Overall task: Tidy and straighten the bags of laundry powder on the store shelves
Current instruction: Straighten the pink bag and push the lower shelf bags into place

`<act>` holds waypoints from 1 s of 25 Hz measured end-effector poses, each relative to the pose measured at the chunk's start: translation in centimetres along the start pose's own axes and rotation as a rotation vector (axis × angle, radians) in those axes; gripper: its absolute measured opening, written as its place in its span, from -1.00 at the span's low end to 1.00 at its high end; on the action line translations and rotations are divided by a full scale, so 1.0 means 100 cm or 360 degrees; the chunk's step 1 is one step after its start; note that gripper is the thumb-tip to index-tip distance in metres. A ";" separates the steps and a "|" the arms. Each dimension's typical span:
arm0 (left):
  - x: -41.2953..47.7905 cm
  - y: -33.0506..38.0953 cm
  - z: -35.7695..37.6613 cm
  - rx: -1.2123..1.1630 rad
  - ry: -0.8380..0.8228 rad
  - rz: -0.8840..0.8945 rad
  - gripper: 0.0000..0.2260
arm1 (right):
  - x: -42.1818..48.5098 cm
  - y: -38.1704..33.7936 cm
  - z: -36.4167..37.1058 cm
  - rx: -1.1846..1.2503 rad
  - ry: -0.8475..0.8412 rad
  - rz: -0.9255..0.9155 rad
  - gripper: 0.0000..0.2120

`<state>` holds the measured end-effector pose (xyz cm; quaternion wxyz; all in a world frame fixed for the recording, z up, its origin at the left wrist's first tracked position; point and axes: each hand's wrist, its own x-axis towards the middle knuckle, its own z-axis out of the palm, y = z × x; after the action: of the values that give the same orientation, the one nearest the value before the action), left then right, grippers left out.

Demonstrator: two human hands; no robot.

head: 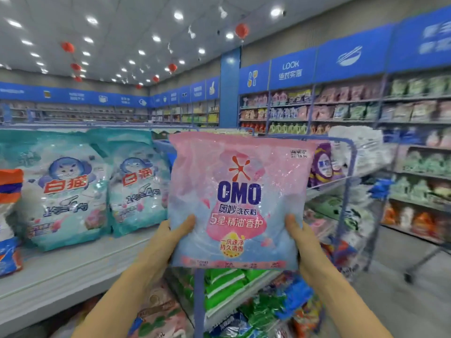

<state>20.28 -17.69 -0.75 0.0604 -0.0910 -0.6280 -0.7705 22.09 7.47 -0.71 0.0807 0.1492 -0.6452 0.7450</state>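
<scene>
While the long white shelf (73, 272) stretches away to the left of the pink OMO bag (239, 198), a far teal bag (66, 191) and a near teal bag (139, 184) stand upright on it, the 2 touching, the near one just left of the OMO bag. Held upright with its front to the camera, the OMO bag covers part of a purple bag (322, 167) to its right; green packs (224, 286) lie below it. Left hand (168, 242) and right hand (302, 242) each grasp a lower side of the OMO bag, thumbs on its front. A small price sticker (299, 153) sits at the OMO bag's upper right corner
</scene>
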 end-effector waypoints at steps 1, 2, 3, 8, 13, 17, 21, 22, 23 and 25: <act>0.010 -0.010 0.025 -0.0028 -0.0015 -0.0014 -0.20 | -0.006 -0.002 -0.025 -0.0006 0.0088 -0.0002 -0.33; 0.015 -0.018 0.046 -0.0043 -0.0020 -0.0027 -0.25 | -0.010 -0.003 -0.045 -0.0001 0.0154 0.0020 -0.33; 0.023 -0.029 0.078 -0.0040 -0.0091 -0.0045 -0.31 | -0.015 -0.002 -0.077 -0.0002 0.0262 0.0037 -0.32; 0.062 -0.077 0.253 -0.0015 -0.0356 -0.0084 -0.41 | -0.016 -0.012 -0.251 0.0055 0.0646 0.0152 -0.04; 0.108 -0.120 0.423 -0.0161 -0.0365 -0.0132 -0.59 | 0.001 -0.048 -0.411 -0.0103 0.0780 0.0191 -0.12; 0.145 -0.159 0.532 -0.0193 -0.0349 -0.0195 -0.64 | 0.012 -0.058 -0.517 -0.0125 0.0825 0.0280 -0.28; 0.182 -0.202 0.622 -0.0125 -0.0451 -0.0299 -0.50 | 0.026 -0.040 -0.620 -0.0103 0.0937 0.0326 -0.32; 0.194 -0.212 0.642 -0.0147 -0.0488 -0.0306 -0.49 | 0.032 -0.033 -0.645 -0.0103 0.0969 0.0345 -0.29; 0.206 -0.222 0.660 -0.0159 -0.0517 -0.0320 -0.48 | 0.040 -0.028 -0.666 -0.0094 0.0980 0.0361 -0.30; 0.238 -0.241 0.696 -0.0103 -0.0527 -0.0326 -0.46 | 0.064 -0.020 -0.708 -0.0073 0.1013 0.0360 -0.34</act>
<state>-3.50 55.83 -5.11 -0.1255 -0.1541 -0.6102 -0.7669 8.33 77.12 -5.46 0.1981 -0.1652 -0.6168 0.7437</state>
